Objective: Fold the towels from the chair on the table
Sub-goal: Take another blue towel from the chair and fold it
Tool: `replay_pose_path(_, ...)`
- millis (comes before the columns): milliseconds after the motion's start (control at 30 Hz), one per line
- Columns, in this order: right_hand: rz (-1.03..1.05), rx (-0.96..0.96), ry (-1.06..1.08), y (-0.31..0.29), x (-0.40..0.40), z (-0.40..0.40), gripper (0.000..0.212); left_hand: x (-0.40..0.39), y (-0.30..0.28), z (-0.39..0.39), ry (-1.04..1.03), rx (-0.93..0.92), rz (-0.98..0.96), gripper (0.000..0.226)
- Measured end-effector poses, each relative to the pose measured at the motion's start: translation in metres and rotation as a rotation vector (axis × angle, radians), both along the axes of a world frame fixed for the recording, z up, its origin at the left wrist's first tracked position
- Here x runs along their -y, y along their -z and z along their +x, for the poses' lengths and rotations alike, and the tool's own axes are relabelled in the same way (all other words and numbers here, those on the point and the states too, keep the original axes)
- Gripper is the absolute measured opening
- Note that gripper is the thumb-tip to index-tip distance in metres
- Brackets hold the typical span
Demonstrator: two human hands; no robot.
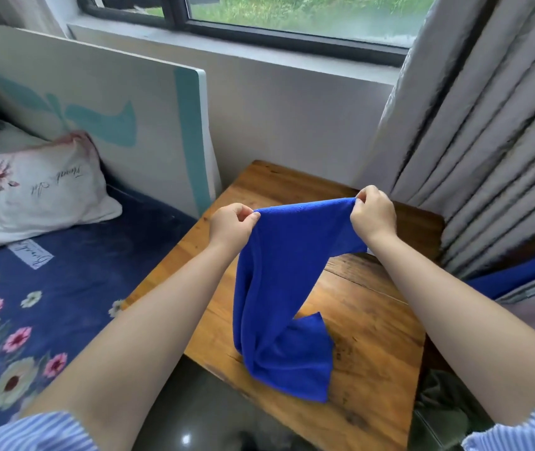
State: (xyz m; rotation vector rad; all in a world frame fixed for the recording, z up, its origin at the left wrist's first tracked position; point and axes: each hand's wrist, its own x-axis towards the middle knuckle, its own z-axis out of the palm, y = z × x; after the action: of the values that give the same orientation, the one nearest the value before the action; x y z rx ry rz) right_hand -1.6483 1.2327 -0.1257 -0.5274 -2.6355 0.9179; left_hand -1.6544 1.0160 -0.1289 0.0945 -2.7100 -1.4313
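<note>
Both hands, left hand and right hand, pinch top corners of my soft blue towel; its bottom bunches on the brown wooden table. If I lay it down like that, wrinkles stay.

The single head-worn camera looked forward and down, close above the table, window at 12 o'clock.
</note>
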Motion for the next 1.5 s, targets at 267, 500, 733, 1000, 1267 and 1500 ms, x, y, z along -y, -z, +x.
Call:
replay_pose_path(267,-0.182,0.241,-0.04,0.066,0.022,-0.036,0.023,0.019,0.067,-0.054,0.049,0.246,-0.009,0.014)
replay_pose_path(500,-0.169,0.681,0.003,0.165,0.066,-0.01,0.021,0.06,0.149,-0.056,0.31,0.72,-0.508,0.021)
replay_pose_path(733,-0.211,0.792,0.24,0.218,0.108,0.007,0.027,0.082,0.208,-0.035,0.333,0.88,-0.522,0.04)
replay_pose_path(1000,-0.258,0.655,0.306,0.232,0.12,0.0,0.035,0.082,0.228,-0.033,0.33,0.784,-0.272,0.018)
replay_pose_path(1267,-0.223,0.489,0.548,0.19,0.097,0.008,0.036,0.094,0.209,-0.063,0.051,0.573,-0.094,0.039)
replay_pose_path(1500,-0.126,0.984,0.362,0.179,0.081,0.051,0.023,0.114,0.187,-0.061,0.369,0.56,-0.316,0.039)
